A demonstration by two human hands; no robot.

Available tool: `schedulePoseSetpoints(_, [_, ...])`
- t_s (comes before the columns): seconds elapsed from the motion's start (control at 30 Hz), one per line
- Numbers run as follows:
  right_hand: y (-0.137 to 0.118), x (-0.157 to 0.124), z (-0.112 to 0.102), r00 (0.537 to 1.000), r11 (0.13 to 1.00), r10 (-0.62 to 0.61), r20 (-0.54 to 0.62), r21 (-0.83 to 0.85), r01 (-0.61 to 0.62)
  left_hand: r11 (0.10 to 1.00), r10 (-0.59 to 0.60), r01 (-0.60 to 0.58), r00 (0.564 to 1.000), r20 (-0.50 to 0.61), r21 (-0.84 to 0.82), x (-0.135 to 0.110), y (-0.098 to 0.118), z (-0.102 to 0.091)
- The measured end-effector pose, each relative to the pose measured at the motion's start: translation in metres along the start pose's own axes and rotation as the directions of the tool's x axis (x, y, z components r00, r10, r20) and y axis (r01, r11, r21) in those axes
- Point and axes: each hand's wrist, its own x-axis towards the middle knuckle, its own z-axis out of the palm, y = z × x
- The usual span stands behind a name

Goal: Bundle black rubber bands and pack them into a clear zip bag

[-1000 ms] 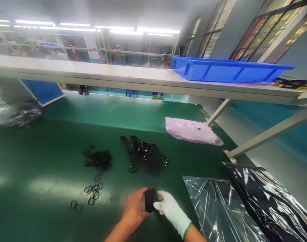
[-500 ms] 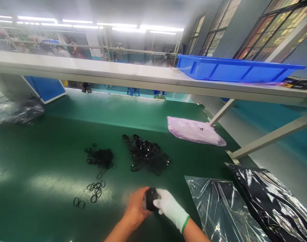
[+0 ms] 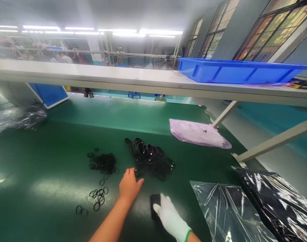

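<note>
My bare left hand (image 3: 129,186) reaches over the green table, its thumb apart from the fingers. It is at the near left edge of a heap of shiny black rings (image 3: 145,151). My right hand (image 3: 170,213), in a white glove with a green cuff, grips a dark black block-like piece (image 3: 155,205) at its right side. The exact kind of this piece does not show. Left of my bare hand lies a smaller pile of thin black rings (image 3: 104,163), with several loose thin rings (image 3: 99,196) nearer to me.
Clear plastic bags (image 3: 226,208) and a glossy black bag (image 3: 276,198) lie at the right. A pink plastic bag (image 3: 199,132) lies farther back. Across the table runs a white shelf (image 3: 113,75) carrying a blue bin (image 3: 239,72). Crumpled plastic (image 3: 19,116) is at the left.
My left hand has let go of the black piece and moved up and left toward the ring heap. My right hand keeps hold of the piece, slightly lower in view.
</note>
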Motion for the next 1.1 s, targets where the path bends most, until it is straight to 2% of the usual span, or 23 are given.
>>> schedulePoseSetpoints(0.07, [0.000,0.001,0.000,1.000,1.000,0.011,-0.009,-0.004,-0.011,0.996,0.017,-0.014,0.999,-0.029,0.083,0.019,0.002,-0.005])
schedulePoseSetpoints(0.17, [-0.001,-0.002,-0.003,1.000,1.000,-0.004,-0.011,-0.001,0.004,0.971,0.170,-0.180,0.983,0.073,0.156,0.029,-0.004,-0.012])
schedulePoseSetpoints(0.2, [-0.001,-0.004,-0.004,1.000,1.000,-0.015,-0.012,0.004,0.016,0.951,0.242,-0.262,0.961,0.132,0.163,0.027,-0.008,-0.015])
schedulePoseSetpoints(0.27, [-0.002,-0.010,-0.008,0.999,0.999,-0.048,-0.025,0.018,0.048,0.896,0.368,-0.416,0.892,0.263,0.157,0.018,-0.017,-0.022])
schedulePoseSetpoints(0.33, [-0.003,-0.015,-0.012,0.996,0.996,-0.077,-0.044,0.038,0.078,0.854,0.419,-0.498,0.829,0.369,0.149,0.005,-0.022,-0.027])
schedulePoseSetpoints(0.37, [-0.004,-0.017,-0.013,0.995,0.995,-0.086,-0.055,0.047,0.089,0.853,0.408,-0.498,0.823,0.396,0.156,-0.001,-0.022,-0.027])
schedulePoseSetpoints(0.4, [-0.004,-0.018,-0.013,0.994,0.994,-0.090,-0.065,0.054,0.094,0.865,0.374,-0.471,0.835,0.404,0.173,-0.006,-0.019,-0.027])
schedulePoseSetpoints(0.5, [-0.005,-0.020,-0.014,0.991,0.992,-0.102,-0.089,0.066,0.108,0.927,0.196,-0.292,0.912,0.360,0.234,-0.017,-0.005,-0.018])
schedulePoseSetpoints(0.6, [-0.005,-0.021,-0.014,0.989,0.990,-0.118,-0.094,0.073,0.125,0.958,0.078,-0.162,0.941,0.330,0.237,-0.026,0.006,-0.005])
schedulePoseSetpoints(0.7, [-0.004,-0.021,-0.013,0.988,0.988,-0.121,-0.094,0.080,0.128,0.974,0.122,-0.176,0.940,0.317,0.146,-0.037,0.002,0.003])
schedulePoseSetpoints(0.77, [-0.003,-0.020,-0.013,0.988,0.987,-0.125,-0.093,0.085,0.133,0.985,0.161,-0.171,0.929,0.333,0.001,-0.047,-0.005,0.005])
schedulePoseSetpoints(0.87, [-0.001,-0.017,-0.012,0.988,0.986,-0.129,-0.087,0.091,0.137,0.978,0.129,-0.055,0.919,0.373,-0.201,-0.061,-0.010,0.009])
schedulePoseSetpoints(0.93, [0.000,-0.015,-0.011,0.988,0.986,-0.130,-0.082,0.094,0.138,0.969,0.111,-0.020,0.924,0.365,-0.245,-0.067,-0.011,0.012])
schedulePoseSetpoints(1.1, [0.002,-0.014,-0.010,0.985,0.983,-0.149,-0.089,0.091,0.157,0.961,0.150,-0.064,0.938,0.314,-0.268,-0.066,-0.010,0.024])
